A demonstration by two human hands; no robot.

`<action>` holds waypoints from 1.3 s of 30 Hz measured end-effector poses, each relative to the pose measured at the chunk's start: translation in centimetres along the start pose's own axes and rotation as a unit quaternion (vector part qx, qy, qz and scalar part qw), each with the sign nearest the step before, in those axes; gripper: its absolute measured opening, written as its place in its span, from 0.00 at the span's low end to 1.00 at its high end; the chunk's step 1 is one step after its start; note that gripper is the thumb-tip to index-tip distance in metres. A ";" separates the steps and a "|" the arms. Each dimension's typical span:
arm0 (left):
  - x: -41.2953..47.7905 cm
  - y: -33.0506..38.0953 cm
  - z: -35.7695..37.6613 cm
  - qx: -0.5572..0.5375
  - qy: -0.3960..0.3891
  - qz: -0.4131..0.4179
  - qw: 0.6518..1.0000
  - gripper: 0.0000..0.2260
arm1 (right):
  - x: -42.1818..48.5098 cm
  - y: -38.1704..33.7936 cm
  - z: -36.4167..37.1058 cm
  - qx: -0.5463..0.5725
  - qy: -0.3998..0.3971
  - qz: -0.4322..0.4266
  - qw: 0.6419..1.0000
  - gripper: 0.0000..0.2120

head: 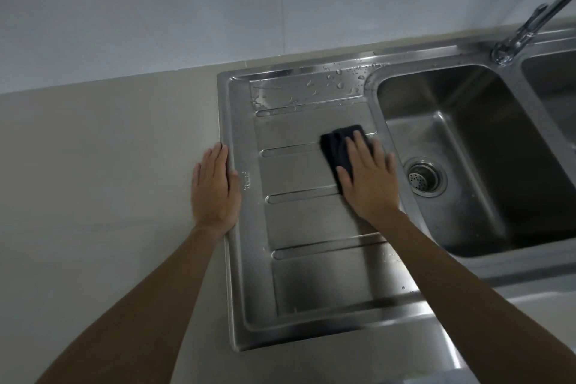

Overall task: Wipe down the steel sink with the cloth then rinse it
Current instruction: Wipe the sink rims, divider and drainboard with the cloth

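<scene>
The steel sink has a ribbed drainboard on the left and a deep basin with a round drain strainer on the right. A dark folded cloth lies on the drainboard near the basin's edge. My right hand presses flat on the cloth with straight fingers. My left hand rests flat on the drainboard's left rim and the counter beside it. Water drops sit on the drainboard's far strip.
A chrome tap rises behind the basin at the upper right. A second basin shows at the right edge. The beige counter spreads to the left, and a pale tiled wall stands behind.
</scene>
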State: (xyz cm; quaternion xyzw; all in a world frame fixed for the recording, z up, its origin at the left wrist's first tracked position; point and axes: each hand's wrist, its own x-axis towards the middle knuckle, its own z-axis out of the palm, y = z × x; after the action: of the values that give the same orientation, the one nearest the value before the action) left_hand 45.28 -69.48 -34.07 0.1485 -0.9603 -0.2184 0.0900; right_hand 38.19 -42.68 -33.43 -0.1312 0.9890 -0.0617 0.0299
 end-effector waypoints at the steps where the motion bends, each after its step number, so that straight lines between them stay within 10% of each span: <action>1: 0.2 0.2 0.0 0.003 0.009 -0.001 1.000 0.22 | -0.6 0.7 -0.1 0.002 0.002 0.025 1.000 0.31; 7: 5.3 2.0 -1.4 0.042 0.045 -0.054 0.997 0.09 | -5.0 -0.3 -0.2 -0.031 0.011 -0.022 0.999 0.29; 25: 6.7 0.9 2.0 0.073 0.008 -0.056 0.996 0.26 | 13.7 -14.9 1.8 0.007 -0.029 -0.091 0.995 0.28; 32: 6.7 0.8 2.1 0.071 0.010 -0.054 0.996 0.26 | 15.6 -11.0 0.8 -0.002 -0.028 -0.104 0.994 0.28; 39: 6.9 0.8 2.1 0.081 0.010 -0.058 0.995 0.24 | 16.3 1.5 -1.0 0.022 -0.009 0.085 0.996 0.28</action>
State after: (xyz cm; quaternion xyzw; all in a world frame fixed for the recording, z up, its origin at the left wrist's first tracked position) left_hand 38.15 -70.20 -34.83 0.2126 -0.9637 -0.1434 0.0741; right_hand 22.03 -45.37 -33.29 -0.0462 0.9946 -0.0798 0.0469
